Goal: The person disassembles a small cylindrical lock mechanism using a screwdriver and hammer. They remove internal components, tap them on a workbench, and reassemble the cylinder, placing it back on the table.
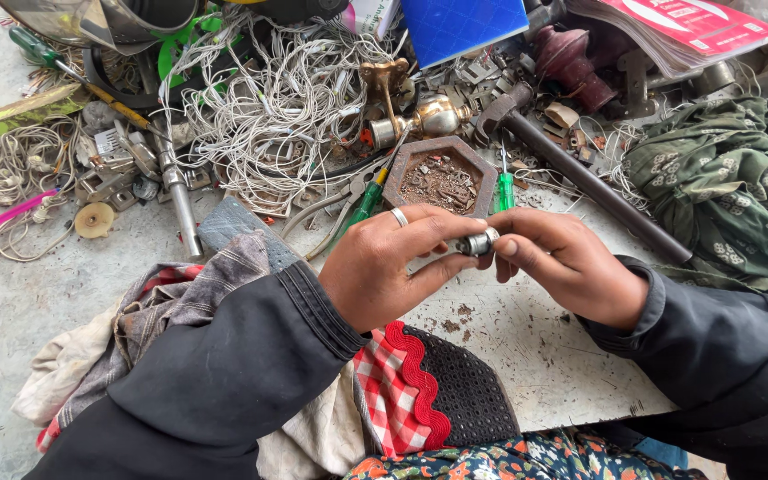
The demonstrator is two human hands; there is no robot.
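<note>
— Metal, is it, that small thing you've got?

— Yes, a small silvery cylinder, dead centre over the worn white board. My left hand pinches one end and my right hand grips the other, so it sits steady between my fingertips.

— And at twelve o'clock?

— A rusty hexagonal tray of gritty scraps, then a tangle of white wires.

Two hands — a left hand and a right hand — one small metal cylinder, one hexagonal tray, one hammer, one ring, two green-handled screwdrivers.
</note>
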